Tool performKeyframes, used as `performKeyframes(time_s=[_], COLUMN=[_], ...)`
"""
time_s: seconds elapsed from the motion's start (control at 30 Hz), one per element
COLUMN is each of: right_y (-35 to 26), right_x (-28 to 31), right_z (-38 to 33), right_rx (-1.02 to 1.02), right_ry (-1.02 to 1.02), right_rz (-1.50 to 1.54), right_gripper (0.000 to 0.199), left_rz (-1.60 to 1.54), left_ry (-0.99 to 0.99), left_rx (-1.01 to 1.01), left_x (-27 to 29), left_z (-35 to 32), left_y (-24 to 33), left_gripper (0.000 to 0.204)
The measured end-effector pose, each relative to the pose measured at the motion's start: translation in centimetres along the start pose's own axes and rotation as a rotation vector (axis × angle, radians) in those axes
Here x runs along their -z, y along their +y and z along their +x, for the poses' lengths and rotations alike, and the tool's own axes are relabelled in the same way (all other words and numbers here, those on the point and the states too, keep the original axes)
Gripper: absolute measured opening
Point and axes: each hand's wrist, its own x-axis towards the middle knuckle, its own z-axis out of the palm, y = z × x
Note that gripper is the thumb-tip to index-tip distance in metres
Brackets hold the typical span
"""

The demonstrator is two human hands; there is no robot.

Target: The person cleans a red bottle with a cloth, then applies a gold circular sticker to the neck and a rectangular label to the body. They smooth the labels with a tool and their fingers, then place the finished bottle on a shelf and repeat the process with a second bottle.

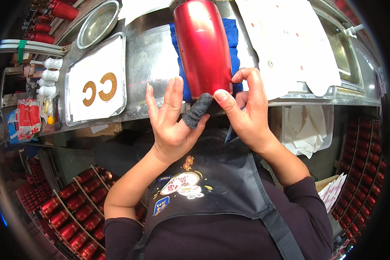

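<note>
A glossy red metal bottle [202,47] lies lengthwise on a blue cloth [232,39], its near end toward me. My left hand [171,115] is at that end with fingers spread. A dark grey knitted cover [197,112] wraps its index finger, and the covered tip touches the bottle's near rim. My right hand [248,108] pinches the near right edge, thumb at the end and bent index finger along the side. Its other fingers curl under and are partly hidden. Left of the bottle, two gold C-shaped pieces [108,86] lie on a white sheet [95,65] in a metal tray [124,84].
A round metal dish [98,24] stands behind the tray. On the right are a large white sheet with small printed marks [290,52] and a metal basin [340,50]. Below is a clear tub with crumpled paper [303,130]. Racks of red bottles [80,212] flank me.
</note>
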Motion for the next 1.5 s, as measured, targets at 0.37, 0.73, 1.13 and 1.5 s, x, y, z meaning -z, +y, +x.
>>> performKeyframes(time_s=[0.37, 0.73, 1.13, 1.5], right_y=[0.9, 0.5, 0.1, 0.5], right_x=[0.6, -0.1, -0.1, -0.2], right_z=[-0.2, -0.4, -0.3, -0.2], right_rx=[-0.081, 0.063, -0.016, 0.032], right_ry=[-0.049, 0.03, 0.027, 0.045], right_rz=[0.133, -0.054, 0.012, 0.007], right_gripper=[0.021, 0.033, 0.028, 0.019], left_rz=[0.006, -0.017, -0.011, -0.005], left_ry=[-0.013, -0.022, -0.009, -0.012], left_rx=[0.013, 0.02, 0.055, 0.024], left_x=[0.0, 0.1, -0.1, 0.0], left_z=[0.1, -0.1, -0.1, -0.2], left_y=[0.0, 0.1, 0.2, -0.1], left_gripper=[0.046, 0.046, 0.034, 0.041])
